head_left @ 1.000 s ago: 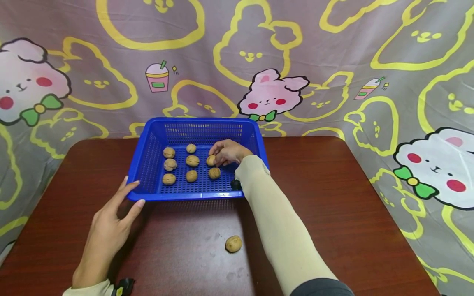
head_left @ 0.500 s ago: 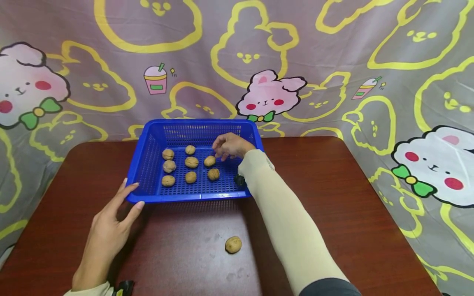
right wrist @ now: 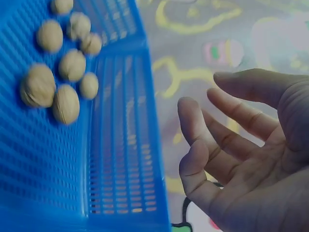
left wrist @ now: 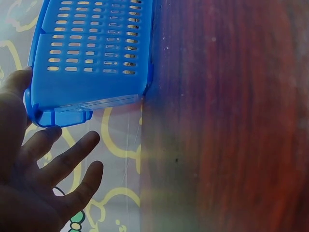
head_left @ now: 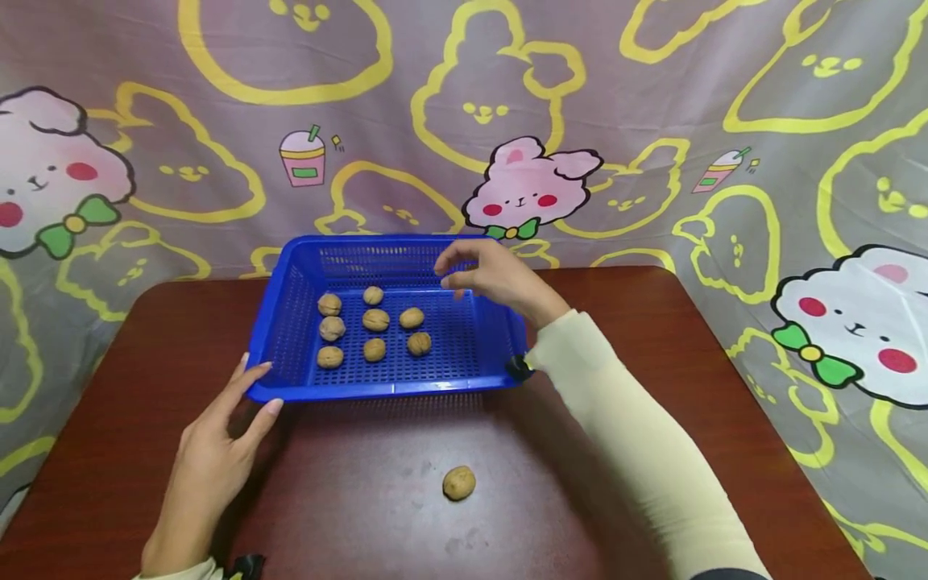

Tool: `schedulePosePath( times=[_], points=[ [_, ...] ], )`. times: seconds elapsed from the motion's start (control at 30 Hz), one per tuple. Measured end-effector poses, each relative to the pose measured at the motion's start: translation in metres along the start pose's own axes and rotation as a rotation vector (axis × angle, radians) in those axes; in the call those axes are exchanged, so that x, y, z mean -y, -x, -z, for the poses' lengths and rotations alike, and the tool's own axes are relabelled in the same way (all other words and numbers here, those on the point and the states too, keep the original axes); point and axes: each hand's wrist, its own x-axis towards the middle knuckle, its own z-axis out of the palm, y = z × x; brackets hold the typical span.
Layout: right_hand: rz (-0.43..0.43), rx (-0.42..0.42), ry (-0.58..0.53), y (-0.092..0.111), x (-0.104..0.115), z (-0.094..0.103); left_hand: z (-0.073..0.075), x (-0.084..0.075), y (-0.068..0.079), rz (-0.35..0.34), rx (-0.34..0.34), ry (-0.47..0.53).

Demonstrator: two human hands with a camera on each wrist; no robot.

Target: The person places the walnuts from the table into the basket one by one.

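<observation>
Several walnuts (head_left: pixel 375 320) sit in loose columns on the floor of a blue plastic basket (head_left: pixel 391 389). My left hand (head_left: pixel 213 451) holds the basket's near left corner. In the left wrist view its thumb (left wrist: pixel 19 79) is at the rim, its forefinger lies just under the lip, and the other fingers are spread. Above the basket's right side hovers my right hand (head_left: pixel 496 278), empty, with fingers loosely bent and thumb apart. The right wrist view shows that hand (right wrist: pixel 251 140) beside the basket wall (right wrist: pixel 123 145), the walnuts (right wrist: pixel 66 104) beyond. One more walnut (head_left: pixel 459 482) lies on the table in front.
The basket stands towards the back of a dark reddish-brown wooden table (head_left: pixel 623 322). A patterned cloth (head_left: pixel 406 121) with cartoon rabbits hangs close behind the table and along its right side. The basket's raised walls enclose the walnuts.
My right hand has let go of a walnut in the third column, then lifted and drawn back to the right. The left hand stays at the corner.
</observation>
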Motion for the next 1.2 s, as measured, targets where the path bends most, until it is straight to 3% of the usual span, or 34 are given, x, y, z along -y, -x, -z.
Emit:
schedulePosePath(
  times=[0.3, 0.5, 0.63, 0.8, 1.0, 1.2],
  points=[
    [0.059, 0.011, 0.041, 0.099, -0.006, -0.017, 0.0, 0.001, -0.001, -0.019, -0.007, 0.002],
    [0.21, 0.141, -0.021, 0.141, -0.035, -0.046, -0.001, 0.001, 0.001, -0.032, -0.022, 0.018],
    [0.21, 0.199, -0.058, 0.154, -0.061, -0.068, -0.001, 0.001, 0.001, -0.038, -0.034, 0.026],
    [0.092, 0.242, -0.102, 0.159, -0.082, -0.09, 0.0, 0.001, 0.001, -0.046, -0.037, 0.024],
    [0.014, 0.28, -0.173, 0.16, -0.095, -0.107, -0.001, 0.001, 0.001, -0.043, -0.032, 0.016],
    [0.018, 0.279, -0.194, 0.162, -0.1, -0.117, -0.002, 0.001, 0.001, -0.036, -0.029, 0.018]
  ],
)
